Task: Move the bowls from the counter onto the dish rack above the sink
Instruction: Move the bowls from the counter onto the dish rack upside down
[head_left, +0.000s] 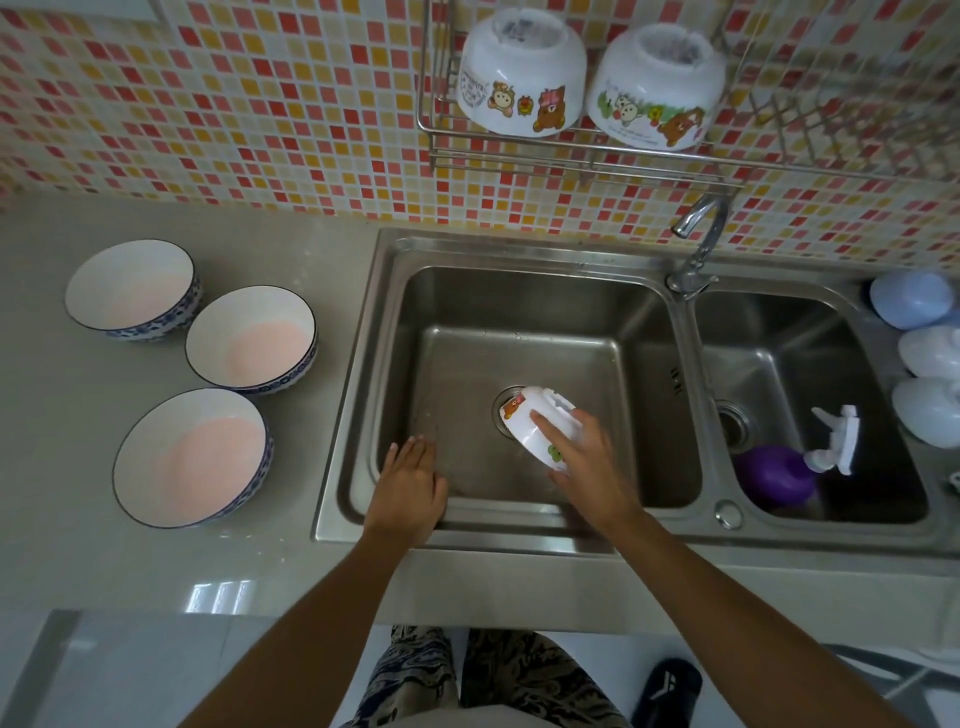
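Note:
My right hand grips a small white cartoon-print bowl, tilted upside down over the drain of the left sink basin. My left hand rests flat on the sink's front-left rim, holding nothing. Three blue-rimmed bowls stand upright on the counter at left: one at the back, one in the middle, one nearest me. On the wire dish rack above the sink, two white cartoon bowls sit upside down, one on the left and one on the right.
A faucet rises between the two basins. The right basin holds a purple spray bottle with a white trigger. Several pale rounded containers line the far right counter. The rack's right section holds a folded wire part.

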